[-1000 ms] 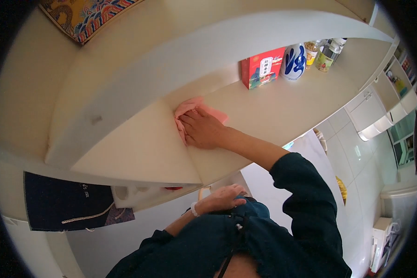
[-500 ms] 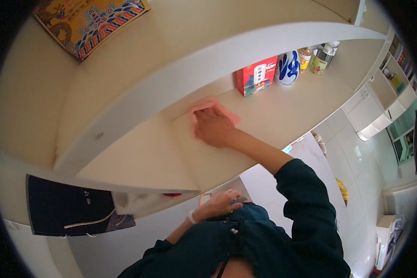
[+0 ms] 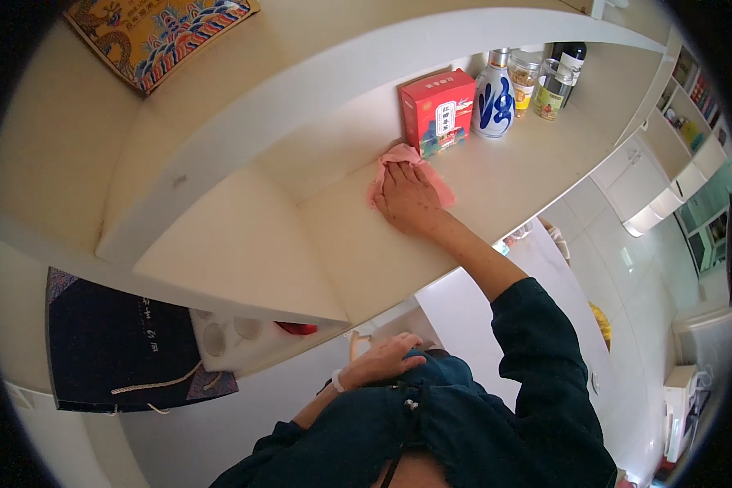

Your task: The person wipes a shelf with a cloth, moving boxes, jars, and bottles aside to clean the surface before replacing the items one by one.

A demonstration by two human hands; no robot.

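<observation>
My right hand [image 3: 411,199] presses a pink cloth [image 3: 443,192] down on the cream shelf board [image 3: 366,260], fingers together and pointing to the back. The cloth's edges spread out around the hand. Just beyond it stands a red box [image 3: 439,112] with a white label, close to the cloth's far corner. To the right of the box is a white bottle with blue patterning [image 3: 494,98]. My left hand [image 3: 384,360] rests in front of my body with nothing in it, fingers loosely stretched out and a white band at the wrist.
Two jars with metal lids [image 3: 524,80] [image 3: 553,91] and a dark bottle [image 3: 576,58] stand farther right. A curved upper shelf edge [image 3: 301,98] arches overhead, bearing a patterned golden package [image 3: 167,37]. A navy bag [image 3: 114,350] sits at lower left. Below the shelf is a white table [image 3: 480,325].
My right hand has slid the pink cloth to the right and back, nearer the red box. The view has shifted, showing more of the box and bottles. My left hand stays put.
</observation>
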